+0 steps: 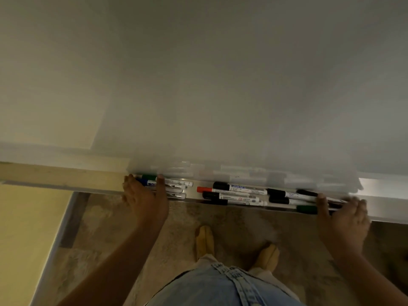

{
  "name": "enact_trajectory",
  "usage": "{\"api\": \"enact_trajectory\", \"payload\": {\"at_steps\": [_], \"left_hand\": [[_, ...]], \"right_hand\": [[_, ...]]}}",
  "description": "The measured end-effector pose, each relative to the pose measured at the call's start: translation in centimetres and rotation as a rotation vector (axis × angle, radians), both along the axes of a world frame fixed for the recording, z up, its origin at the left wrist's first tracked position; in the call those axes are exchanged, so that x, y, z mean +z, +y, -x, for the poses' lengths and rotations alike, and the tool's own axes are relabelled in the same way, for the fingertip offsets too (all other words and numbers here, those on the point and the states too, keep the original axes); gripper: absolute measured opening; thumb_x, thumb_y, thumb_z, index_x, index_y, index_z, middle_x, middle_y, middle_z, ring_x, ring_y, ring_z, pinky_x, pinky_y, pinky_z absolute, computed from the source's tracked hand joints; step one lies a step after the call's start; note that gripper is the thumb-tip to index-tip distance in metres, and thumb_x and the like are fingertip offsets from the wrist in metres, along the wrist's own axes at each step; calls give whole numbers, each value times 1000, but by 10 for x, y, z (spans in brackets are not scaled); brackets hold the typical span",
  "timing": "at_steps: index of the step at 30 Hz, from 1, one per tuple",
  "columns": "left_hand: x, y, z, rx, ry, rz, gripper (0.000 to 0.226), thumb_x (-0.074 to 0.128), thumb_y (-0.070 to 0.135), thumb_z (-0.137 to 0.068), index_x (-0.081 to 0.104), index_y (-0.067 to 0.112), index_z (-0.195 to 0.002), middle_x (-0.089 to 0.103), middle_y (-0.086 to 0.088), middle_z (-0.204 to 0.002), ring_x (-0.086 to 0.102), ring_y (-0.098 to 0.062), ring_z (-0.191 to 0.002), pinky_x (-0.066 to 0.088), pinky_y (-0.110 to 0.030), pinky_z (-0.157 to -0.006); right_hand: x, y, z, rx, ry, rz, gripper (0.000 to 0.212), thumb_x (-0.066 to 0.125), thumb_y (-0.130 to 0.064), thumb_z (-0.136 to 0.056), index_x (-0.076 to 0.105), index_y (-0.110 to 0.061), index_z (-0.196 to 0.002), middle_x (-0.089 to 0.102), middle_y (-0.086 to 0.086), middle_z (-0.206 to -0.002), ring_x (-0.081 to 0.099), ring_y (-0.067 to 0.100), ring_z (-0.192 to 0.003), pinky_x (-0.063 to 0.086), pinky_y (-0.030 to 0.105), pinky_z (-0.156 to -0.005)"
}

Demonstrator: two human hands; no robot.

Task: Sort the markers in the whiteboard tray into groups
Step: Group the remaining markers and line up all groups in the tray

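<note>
Both hands bracket the markers (238, 193) in the tray (386, 195).
The left hand (145, 195) cups the left bunch (176, 188), thumb across it — likely gathering a group; the right hand (344, 215) lies on the far-right markers' ends, thumb atop — blurred, so its grip I cannot tell. The rest lie between, untouched.

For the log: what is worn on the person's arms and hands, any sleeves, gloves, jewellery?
Nothing visible. The left hand and right hand are ungloved, with no rings or watch discernible in this dim picture. The left forearm and right forearm show no sleeves.
</note>
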State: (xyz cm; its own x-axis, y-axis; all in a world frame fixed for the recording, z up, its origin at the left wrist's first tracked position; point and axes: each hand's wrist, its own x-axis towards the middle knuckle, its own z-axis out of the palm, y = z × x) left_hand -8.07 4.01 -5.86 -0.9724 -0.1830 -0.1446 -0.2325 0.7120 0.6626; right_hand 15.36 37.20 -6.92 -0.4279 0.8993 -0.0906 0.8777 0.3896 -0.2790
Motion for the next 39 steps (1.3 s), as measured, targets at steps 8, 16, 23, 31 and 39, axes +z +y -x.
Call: {"api": "enact_trajectory", "payload": {"at_steps": [8, 16, 23, 31, 39], "left_hand": [[-7, 23, -16, 48, -2, -53, 92, 42, 63, -88, 4, 8, -150, 10, -16, -158, 8, -32, -145, 4, -50, -119], [-4, 34, -22, 51, -40, -101, 97, 40, 68, -81, 3, 11, -151, 8, -14, -159, 7, -32, -146, 7, -52, -118], [-1, 31, -22, 73, -19, -146, 90, 52, 56, -87, 4, 15, -151, 7, -10, -160, 9, -30, -146, 12, -54, -117], [26, 34, -58, -339, 331, -100, 59, 56, 47, -85, 41, 15, -132, 37, -5, -131, 34, -18, -123, 34, -40, -97], [55, 138, -101, -1179, 240, -35, 31, 48, 36, -95, 58, 21, -121, 57, 3, -115, 53, -4, -93, 48, -22, -76]], "right_hand": [[0, -27, 21, -13, 23, 27, 96, 21, -75, -89, 12, 0, -150, 12, 22, -159, 9, 35, -147, 7, 51, -119], [0, -31, 25, -18, 43, 45, 99, 17, -77, -87, 7, -3, -152, 6, 19, -161, 2, 31, -149, 2, 50, -120], [17, -29, 14, -1, 191, 72, 84, 36, -69, -89, 23, -12, -149, 18, 14, -159, 13, 32, -147, 12, 54, -117], [36, -9, -12, 294, 136, -33, 43, 72, -14, -81, 62, -18, -123, 62, 11, -124, 53, 30, -113, 45, 53, -95], [33, 10, -9, 484, 86, -36, 48, 71, -25, -83, 60, -17, -129, 62, 6, -131, 57, 24, -118, 49, 46, -97]]}}
